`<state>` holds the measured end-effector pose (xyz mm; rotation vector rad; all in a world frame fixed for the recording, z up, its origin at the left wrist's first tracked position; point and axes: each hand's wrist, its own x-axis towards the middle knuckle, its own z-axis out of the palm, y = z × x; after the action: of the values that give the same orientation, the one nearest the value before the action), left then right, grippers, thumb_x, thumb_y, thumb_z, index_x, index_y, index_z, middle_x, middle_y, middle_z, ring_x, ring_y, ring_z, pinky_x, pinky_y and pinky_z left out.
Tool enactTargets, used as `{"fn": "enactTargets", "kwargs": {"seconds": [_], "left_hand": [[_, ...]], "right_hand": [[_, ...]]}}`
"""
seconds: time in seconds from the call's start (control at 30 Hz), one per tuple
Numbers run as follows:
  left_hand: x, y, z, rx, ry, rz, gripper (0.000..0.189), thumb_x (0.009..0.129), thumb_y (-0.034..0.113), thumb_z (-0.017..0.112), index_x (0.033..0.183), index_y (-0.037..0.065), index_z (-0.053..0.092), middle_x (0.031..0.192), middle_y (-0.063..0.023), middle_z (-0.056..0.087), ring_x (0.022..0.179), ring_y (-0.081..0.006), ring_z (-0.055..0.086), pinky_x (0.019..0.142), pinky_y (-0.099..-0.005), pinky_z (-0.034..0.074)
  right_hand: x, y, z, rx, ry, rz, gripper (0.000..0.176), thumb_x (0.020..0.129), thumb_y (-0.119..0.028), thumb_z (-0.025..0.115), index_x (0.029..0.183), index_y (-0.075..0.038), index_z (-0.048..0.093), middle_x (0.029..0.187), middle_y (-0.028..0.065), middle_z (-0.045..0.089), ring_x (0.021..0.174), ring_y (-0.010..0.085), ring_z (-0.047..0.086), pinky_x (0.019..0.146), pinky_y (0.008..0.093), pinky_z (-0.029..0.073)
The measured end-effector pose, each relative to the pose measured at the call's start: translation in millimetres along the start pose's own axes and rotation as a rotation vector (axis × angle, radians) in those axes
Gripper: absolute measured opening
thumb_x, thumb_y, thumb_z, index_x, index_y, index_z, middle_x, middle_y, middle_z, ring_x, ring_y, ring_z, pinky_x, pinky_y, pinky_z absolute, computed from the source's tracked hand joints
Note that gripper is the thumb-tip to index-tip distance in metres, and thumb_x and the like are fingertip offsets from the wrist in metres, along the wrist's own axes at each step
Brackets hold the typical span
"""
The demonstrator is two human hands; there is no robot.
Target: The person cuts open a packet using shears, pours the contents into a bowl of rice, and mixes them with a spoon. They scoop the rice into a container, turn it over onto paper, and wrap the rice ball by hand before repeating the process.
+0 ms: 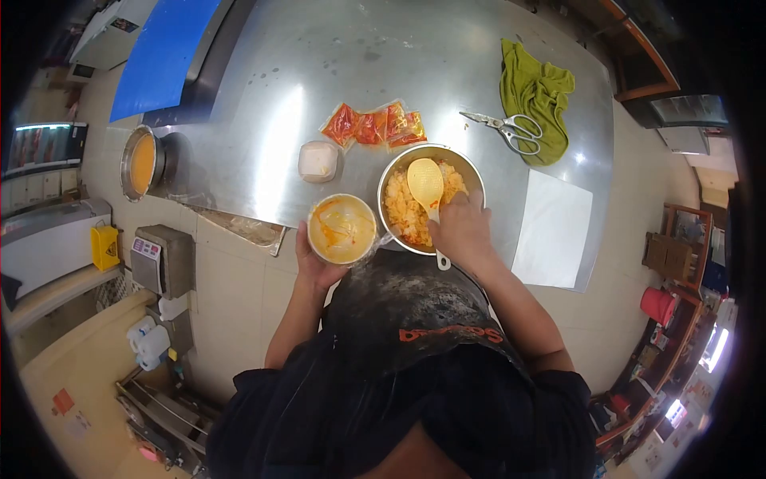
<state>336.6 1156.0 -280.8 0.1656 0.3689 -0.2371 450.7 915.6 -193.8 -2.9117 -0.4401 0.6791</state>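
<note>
our left hand (317,263) is closed round the smeared tub (343,229) at the pot's (383,214) eight o'clock. our right hand (463,229) reaches over the rice (405,209); we can't tell whether it grips the paddle (425,182). beyond: whitish block (319,162) at ten, red packets (371,128) at eleven, scissors (517,134) on green cloth (536,80) at two.

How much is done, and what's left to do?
Orange bits already look mixed into the rice. The left hand holds a smeary tub, and the right hand reaches into the metal bowl. Maybe more mixing is left, as the colour looks patchy; the red packets look full, but I can't tell if they're needed.
</note>
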Motion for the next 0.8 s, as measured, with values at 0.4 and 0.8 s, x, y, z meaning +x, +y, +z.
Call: {"fn": "enactTargets", "kwargs": {"seconds": [0.4,0.8], "left_hand": [[14.5,-22.8,6.3,0.271,-0.096,-0.024,0.094,0.073,0.051,0.072,0.144,0.001,0.035,0.142,-0.0186,0.046,0.127,-0.0297,0.051,0.108,-0.0426,0.040],[57.5,-38.1,25.2,0.309,0.007,0.118,0.089,0.073,0.053,0.067,0.139,-0.001,0.041,0.136,-0.0167,0.052,0.124,-0.0321,0.052,0.107,-0.0449,0.041]], "right_hand": [[-14.7,32.6,-18.8,-0.438,0.188,0.017,0.022,0.085,-0.006,0.056,0.105,0.004,0.057,0.079,0.0132,0.061,0.070,0.0288,0.068,0.057,0.0348,0.056],[25.7,57.8,-3.9,0.242,-0.067,0.040,0.017,0.076,-0.010,0.061,0.090,-0.001,0.064,0.087,0.0225,0.066,0.088,0.0421,0.063,0.078,0.0485,0.051]]}}
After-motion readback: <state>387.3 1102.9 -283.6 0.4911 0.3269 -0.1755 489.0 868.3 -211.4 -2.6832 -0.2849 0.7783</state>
